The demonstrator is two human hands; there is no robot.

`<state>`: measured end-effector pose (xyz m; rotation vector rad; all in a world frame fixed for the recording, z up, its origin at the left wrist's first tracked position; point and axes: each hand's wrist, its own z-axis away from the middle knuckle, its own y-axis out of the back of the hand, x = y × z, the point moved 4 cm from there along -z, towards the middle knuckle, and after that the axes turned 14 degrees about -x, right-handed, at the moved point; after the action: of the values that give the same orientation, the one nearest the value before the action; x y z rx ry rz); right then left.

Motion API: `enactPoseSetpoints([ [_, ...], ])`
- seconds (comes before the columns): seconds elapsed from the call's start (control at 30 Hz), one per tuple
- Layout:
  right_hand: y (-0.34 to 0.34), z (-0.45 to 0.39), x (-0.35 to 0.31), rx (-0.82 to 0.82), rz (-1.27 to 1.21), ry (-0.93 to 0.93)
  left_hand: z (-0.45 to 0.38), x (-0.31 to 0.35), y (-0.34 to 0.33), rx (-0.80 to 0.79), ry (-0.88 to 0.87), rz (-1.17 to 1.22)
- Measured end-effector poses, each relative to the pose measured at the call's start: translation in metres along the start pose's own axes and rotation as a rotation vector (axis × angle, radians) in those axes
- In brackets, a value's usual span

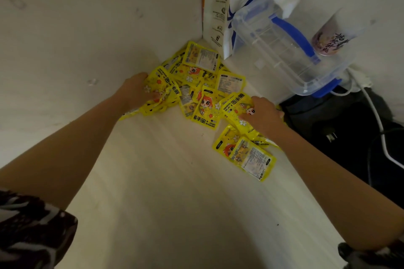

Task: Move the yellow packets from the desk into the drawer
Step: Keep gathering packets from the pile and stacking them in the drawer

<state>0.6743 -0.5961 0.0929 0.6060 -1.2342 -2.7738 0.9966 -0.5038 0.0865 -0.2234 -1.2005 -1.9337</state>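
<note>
The yellow packets (pixel 203 91) lie in a loose, overlapping heap on the pale desk (pixel 175 181), pushed into the corner where two walls meet, with a few strays (pixel 247 153) nearer the desk's right edge. They look like flat, glossy foil sachets: probably light, floppy and slippery, likely to slide over each other and spill from a loose hold, so scooping from both sides and pressing inward seems the safer way to take them.

The left hand (pixel 136 91) is at the heap's left edge, fingers curled into it and gripping several packets. The right hand (pixel 262 114) lies on the right side, fingers bent over the top packets and holding them. The bulk of the heap sits between the two hands.

Behind stand a paper bag (pixel 218 13), a clear plastic container (pixel 284 46) with blue handles, and a cup (pixel 328 37). No drawer is in view.
</note>
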Motion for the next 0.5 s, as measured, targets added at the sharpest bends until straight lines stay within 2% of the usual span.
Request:
enactPoseSetpoints([
  [0.23,0.007,0.023,-0.004,0.028,-0.132,0.075,0.044,-0.002,-0.009,0.036,-0.017,0.228],
  [0.33,0.009,0.038,-0.004,0.052,-0.207,0.100,0.067,-0.002,-0.024,-0.047,-0.079,0.403],
  [0.5,-0.001,0.078,-0.008,0.030,-0.438,0.120,0.107,-0.004,-0.062,0.019,-0.024,0.646],
])
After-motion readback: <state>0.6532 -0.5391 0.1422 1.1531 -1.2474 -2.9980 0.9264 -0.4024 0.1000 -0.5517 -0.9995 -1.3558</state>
